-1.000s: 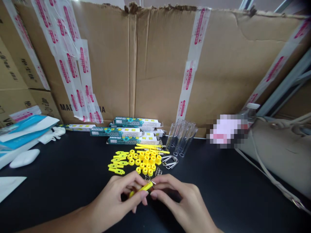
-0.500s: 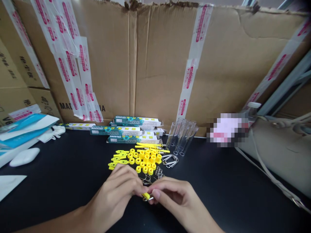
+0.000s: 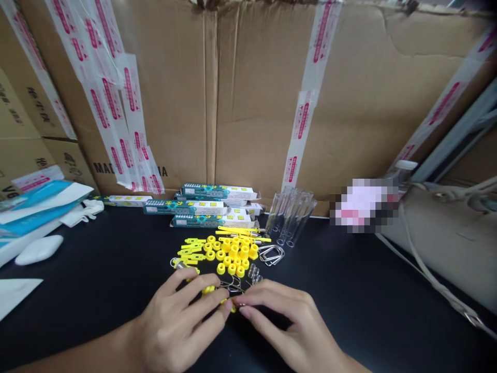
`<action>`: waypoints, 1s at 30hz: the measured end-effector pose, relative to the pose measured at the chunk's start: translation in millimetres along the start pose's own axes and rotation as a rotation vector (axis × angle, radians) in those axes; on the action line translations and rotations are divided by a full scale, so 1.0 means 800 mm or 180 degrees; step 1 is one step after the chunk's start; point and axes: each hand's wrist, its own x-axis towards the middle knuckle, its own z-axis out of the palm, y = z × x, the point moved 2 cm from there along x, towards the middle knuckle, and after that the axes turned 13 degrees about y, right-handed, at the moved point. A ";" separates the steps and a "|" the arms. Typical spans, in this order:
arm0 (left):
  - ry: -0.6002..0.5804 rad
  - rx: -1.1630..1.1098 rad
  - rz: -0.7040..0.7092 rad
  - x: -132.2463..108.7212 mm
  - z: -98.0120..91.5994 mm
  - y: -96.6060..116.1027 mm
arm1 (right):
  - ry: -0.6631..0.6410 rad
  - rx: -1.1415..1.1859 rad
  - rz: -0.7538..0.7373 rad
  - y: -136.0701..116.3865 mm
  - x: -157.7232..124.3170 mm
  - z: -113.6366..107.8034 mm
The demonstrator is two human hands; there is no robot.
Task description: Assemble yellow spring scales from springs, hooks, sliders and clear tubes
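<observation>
On the black bench (image 3: 349, 295), below the glass tubes (image 3: 290, 216) and teal cartons (image 3: 200, 221), the left hand (image 3: 178, 321) and right hand (image 3: 291, 321) meet fingertip to fingertip, pinching a small yellow plastic piece (image 3: 233, 309) just in front of the wire clips (image 3: 233, 284) and the heap of yellow fittings (image 3: 233, 254).

The scene was fairly bright and evenly lit by soft, diffuse light from a source out of view, and the cardboard sheet (image 3: 256, 103) showed no hard shadows. The black tabletop (image 3: 349, 321) stayed dark with only a faint sheen, and the left hand (image 3: 174, 324) and right hand (image 3: 289, 324) cast faint shadows. The yellow plastic parts (image 3: 233, 254) looked sharp. Wide-angle distortion bowed the edges of the frame, and a coarse pixelated patch (image 3: 364, 205) obscured one spot at right.
</observation>
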 end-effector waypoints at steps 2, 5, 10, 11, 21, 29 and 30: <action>-0.0001 -0.0044 -0.0111 0.000 0.001 -0.002 | 0.0039 -0.0120 0.0023 0.002 -0.001 0.001; -0.0046 -0.0403 -0.0384 0.001 0.006 -0.008 | 0.0133 -0.0262 0.0119 0.003 -0.001 0.001; -0.0239 -0.1160 -0.1010 0.006 0.012 -0.018 | 0.0013 -0.0189 0.0585 0.009 0.001 0.002; -0.0262 -0.1300 -0.1091 0.006 0.013 -0.019 | -0.0026 -0.0133 0.0647 0.011 0.001 0.003; -0.0491 -0.2253 -0.1600 -0.002 0.007 -0.005 | -0.0056 0.0250 -0.0080 -0.010 0.000 0.000; -0.0285 -0.1904 -0.2130 -0.001 0.009 -0.006 | -0.0082 0.1252 0.0804 -0.002 -0.003 0.011; -0.0287 -0.1891 -0.2183 0.000 0.009 -0.007 | -0.0078 0.1331 0.0866 0.001 -0.003 0.012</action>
